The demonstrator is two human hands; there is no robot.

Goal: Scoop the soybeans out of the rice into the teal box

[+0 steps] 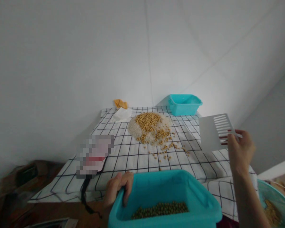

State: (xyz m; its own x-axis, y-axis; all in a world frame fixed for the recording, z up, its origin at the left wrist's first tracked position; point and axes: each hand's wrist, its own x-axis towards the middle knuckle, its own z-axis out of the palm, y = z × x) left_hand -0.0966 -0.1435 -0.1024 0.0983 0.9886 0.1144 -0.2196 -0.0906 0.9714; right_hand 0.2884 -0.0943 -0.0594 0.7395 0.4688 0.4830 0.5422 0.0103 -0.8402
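My left hand (119, 187) grips the left rim of a turquoise plastic bin (160, 179), fingers hooked over the edge. Small green beans (162, 209) lie in the bottom of this bin. Over the right side of the table my right hand (241, 150) is closed on a flat white slotted scraper (207, 133), holding it up by its slotted end. Beyond the bin is a heap of yellow soybeans (147, 122) on and among white grains (134, 129) that look like rice. Loose soybeans are scattered on the near right side of the heap.
A checked cloth (130, 158) covers the table. At the back stand another turquoise bin (184, 109), a white cloth or bag (122, 114) and an orange cloth (120, 104). A blurred-out flat item (96, 155) lies left. Lower right is a teal tub (261, 186).
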